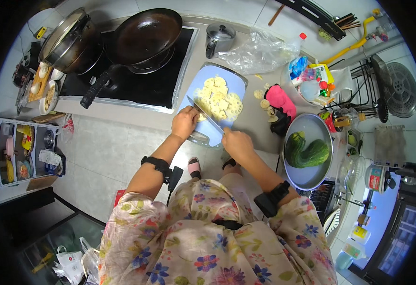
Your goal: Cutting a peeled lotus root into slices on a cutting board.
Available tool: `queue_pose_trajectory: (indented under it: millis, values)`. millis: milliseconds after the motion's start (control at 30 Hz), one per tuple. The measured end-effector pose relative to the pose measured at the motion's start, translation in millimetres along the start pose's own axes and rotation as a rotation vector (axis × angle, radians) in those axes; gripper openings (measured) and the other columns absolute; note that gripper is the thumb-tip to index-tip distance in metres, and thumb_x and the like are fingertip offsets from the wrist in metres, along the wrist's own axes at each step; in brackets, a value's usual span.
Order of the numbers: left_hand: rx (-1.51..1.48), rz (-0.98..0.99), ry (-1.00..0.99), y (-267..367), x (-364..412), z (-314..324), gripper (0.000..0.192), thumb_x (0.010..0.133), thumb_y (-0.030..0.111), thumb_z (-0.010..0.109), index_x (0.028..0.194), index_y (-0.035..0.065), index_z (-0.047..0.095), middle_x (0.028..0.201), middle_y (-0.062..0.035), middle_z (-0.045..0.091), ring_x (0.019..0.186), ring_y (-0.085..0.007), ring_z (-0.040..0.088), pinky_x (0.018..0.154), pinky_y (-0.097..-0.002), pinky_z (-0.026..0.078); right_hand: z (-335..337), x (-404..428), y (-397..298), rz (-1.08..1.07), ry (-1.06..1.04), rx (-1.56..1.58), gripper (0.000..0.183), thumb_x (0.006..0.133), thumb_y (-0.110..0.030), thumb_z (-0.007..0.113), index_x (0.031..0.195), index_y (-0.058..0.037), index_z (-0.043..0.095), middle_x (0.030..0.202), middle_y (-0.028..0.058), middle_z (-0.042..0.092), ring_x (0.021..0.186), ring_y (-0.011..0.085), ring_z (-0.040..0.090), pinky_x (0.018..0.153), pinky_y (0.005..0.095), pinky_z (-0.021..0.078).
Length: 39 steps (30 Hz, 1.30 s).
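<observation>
A blue plastic cutting board (211,133) lies on the counter, bearing a pile of sliced lotus root (216,96). My right hand (238,142) grips the handle of a kitchen knife (209,117), whose blade slants across the board toward the upper left. At the board's left edge, my left hand (185,123) has its fingers bent beside the blade, over a piece of lotus root that they partly hide. Whether the fingers pinch that piece cannot be made out. Lotus root end pieces (265,103) lie on the counter to the right of the board.
A wok (145,35) and a lidded pot (67,46) stand on the black cooktop (129,85) to the left. Behind the board are a small saucepan (221,37) and a clear plastic bag (261,53). A basin (309,124) holding a green squash (313,155) is at right, near a pink-and-black cloth item (282,101).
</observation>
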State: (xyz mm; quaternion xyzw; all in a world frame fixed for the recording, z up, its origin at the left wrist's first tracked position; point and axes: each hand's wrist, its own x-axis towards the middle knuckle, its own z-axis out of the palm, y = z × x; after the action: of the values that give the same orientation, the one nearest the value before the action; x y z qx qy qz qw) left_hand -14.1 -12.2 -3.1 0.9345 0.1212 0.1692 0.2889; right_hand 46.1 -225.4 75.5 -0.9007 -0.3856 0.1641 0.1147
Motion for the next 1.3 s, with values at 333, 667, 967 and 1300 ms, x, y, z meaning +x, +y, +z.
queue_pose_trajectory:
  millis: [333,667,967,1300]
  values:
    - [0.019,-0.016,-0.026,4.8,0.9,-1.8,0.003,0.083,0.011,0.062,0.085,0.0101,0.064,0.09,-0.0068,0.063,0.085,-0.0285,0.063,0.072,-0.04,0.052,6.1,9.8,-2.1,0.008,0.045,0.023,0.016,0.088,-0.018,0.054,0.09,-0.0028,0.058,0.07,0.0208,0.066,0.068,0.0397,0.066,0.063,0.0508,0.0524]
    - [0.03,0.027,-0.014,4.9,5.3,3.8,0.003,0.082,0.011,0.062,0.084,0.01,0.064,0.089,-0.007,0.062,0.086,-0.0283,0.063,0.073,-0.0398,0.053,23.0,18.9,2.1,0.03,0.074,0.005,0.015,0.086,-0.018,0.055,0.088,-0.0037,0.059,0.069,0.0201,0.066,0.065,0.039,0.066,0.062,0.0507,0.0526]
    - [0.001,0.018,-0.006,3.5,0.8,-0.3,0.006,0.083,0.012,0.064,0.085,0.0059,0.065,0.09,-0.0099,0.064,0.083,-0.0314,0.063,0.073,-0.0397,0.052,-2.0,-5.3,-1.9,0.017,0.049,0.003,0.016,0.086,-0.02,0.055,0.09,-0.0047,0.058,0.067,0.0192,0.065,0.064,0.0378,0.066,0.061,0.0503,0.0526]
    - [-0.007,0.018,-0.023,1.6,1.0,1.3,0.004,0.082,0.011,0.063,0.083,0.0069,0.064,0.089,-0.0088,0.064,0.084,-0.0301,0.063,0.073,-0.04,0.052,14.4,13.5,-1.2,0.021,0.048,-0.004,0.017,0.086,-0.018,0.053,0.091,-0.0034,0.059,0.069,0.0203,0.066,0.065,0.0383,0.066,0.061,0.0502,0.0527]
